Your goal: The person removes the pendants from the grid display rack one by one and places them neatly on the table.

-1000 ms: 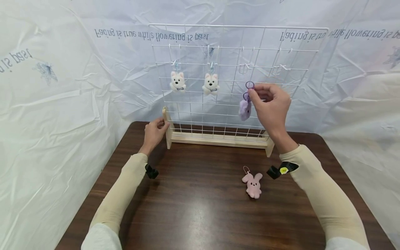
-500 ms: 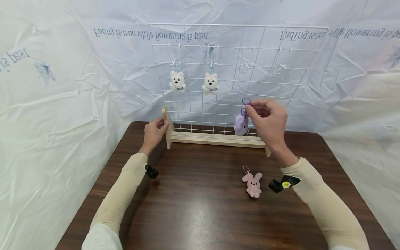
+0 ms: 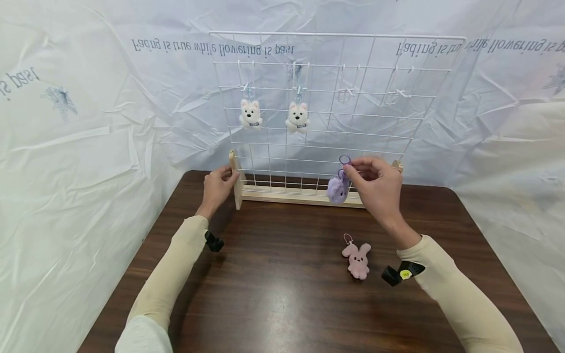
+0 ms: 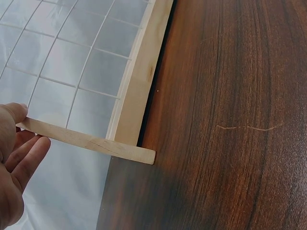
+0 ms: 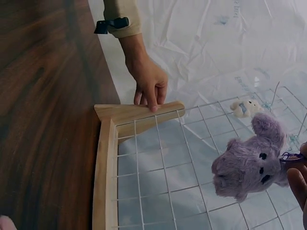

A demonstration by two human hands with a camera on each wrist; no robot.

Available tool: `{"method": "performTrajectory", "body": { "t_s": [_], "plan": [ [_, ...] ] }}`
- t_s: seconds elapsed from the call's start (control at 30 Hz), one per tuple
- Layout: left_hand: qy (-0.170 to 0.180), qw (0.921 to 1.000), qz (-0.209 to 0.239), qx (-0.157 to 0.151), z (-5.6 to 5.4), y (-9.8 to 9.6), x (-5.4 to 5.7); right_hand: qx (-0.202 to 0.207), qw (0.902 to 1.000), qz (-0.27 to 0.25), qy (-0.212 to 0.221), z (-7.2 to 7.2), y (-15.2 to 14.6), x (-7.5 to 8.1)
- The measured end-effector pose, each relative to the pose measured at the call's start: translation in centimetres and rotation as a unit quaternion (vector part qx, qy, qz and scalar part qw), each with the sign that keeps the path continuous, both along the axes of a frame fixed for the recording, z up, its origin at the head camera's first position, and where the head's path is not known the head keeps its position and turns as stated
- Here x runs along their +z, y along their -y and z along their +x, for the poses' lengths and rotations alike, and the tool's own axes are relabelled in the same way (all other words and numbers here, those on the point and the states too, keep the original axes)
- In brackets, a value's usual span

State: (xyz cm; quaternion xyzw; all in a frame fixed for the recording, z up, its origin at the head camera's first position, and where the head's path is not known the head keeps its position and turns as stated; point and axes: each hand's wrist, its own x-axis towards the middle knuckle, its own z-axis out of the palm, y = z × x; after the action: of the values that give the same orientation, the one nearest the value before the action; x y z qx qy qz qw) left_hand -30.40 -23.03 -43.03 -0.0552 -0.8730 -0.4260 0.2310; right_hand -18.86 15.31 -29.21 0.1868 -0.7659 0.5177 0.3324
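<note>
My right hand (image 3: 378,186) pinches the purple ring of a fluffy purple plush keychain (image 5: 249,163), which dangles in front of the lower part of the white wire grid (image 3: 315,130). In the right wrist view its dark eyes and ears show. With thumb and fingers on either side, my left hand (image 3: 218,189) grips the left wooden upright (image 4: 86,140) of the grid's stand. On the table in front lies a pink bunny keychain (image 3: 358,262) with a pink loop. Two white puppy keychains (image 3: 251,114) hang from hooks on the grid's left half.
Two white hooks (image 3: 346,93) without keychains sit on the grid's right half. The wooden base bar (image 3: 291,196) rests on the dark wood table (image 3: 265,274). A wrinkled white cloth (image 3: 88,157) with printed lettering surrounds the table behind and at the sides.
My right hand has come down from near the right hooks, slightly leftward, with the purple plush keychain still pinched by its ring. The left hand stays on the upright.
</note>
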Motion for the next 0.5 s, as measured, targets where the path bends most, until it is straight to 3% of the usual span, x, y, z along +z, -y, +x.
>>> {"method": "performTrajectory", "body": {
  "t_s": [0.5],
  "plan": [
    [0.004, 0.9999, -0.007, 0.007, -0.1, 0.0, -0.1, -0.005, 0.9996, 0.024, 0.014, 0.9, -0.4, -2.2]
  ]
}}
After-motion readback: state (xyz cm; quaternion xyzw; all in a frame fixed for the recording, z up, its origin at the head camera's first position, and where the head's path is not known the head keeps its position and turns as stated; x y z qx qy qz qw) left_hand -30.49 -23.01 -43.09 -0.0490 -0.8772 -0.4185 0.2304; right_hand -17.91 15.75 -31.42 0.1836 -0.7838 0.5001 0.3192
